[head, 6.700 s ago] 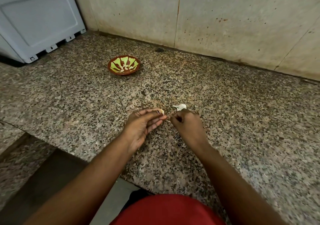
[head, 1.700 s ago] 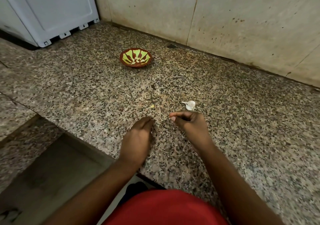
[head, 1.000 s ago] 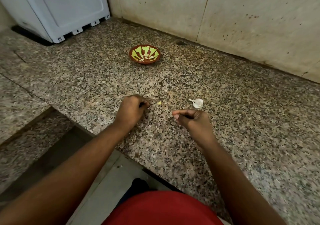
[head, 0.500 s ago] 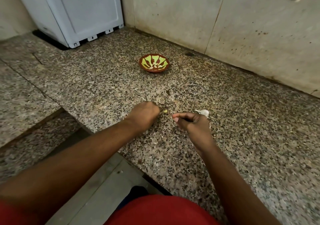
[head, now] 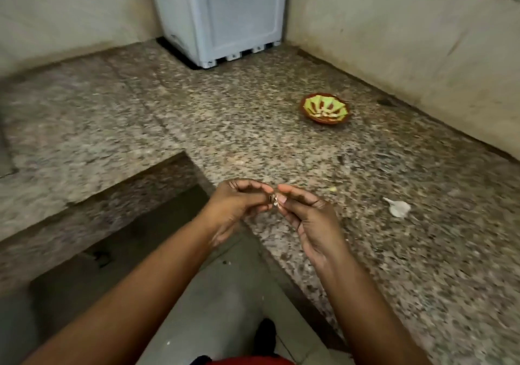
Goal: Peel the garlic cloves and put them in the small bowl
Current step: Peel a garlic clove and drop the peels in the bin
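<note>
Peeled cloves (head: pixel 326 113) lie in the bowl (head: pixel 306 109); both hands (head: pixel 242 204) (head: pixel 306 212) pinch another clove (head: pixel 275 203), one garlic piece (head: pixel 399 208) waits on the counter (head: pixel 422 252).

Both hands lifted off counter, fingers (head: pixel 292 196) now pinching garlic clove (head: pixel 275 204) together.

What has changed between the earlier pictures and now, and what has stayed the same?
Both hands have lifted off the speckled granite counter and come together at its edge. The left hand and right hand now pinch one small pale garlic piece between their fingertips; half a second ago the left was a fist on the counter. The brown-and-green small bowl, the white garlic skin and the tiny yellowish scrap lie where they were.
</note>
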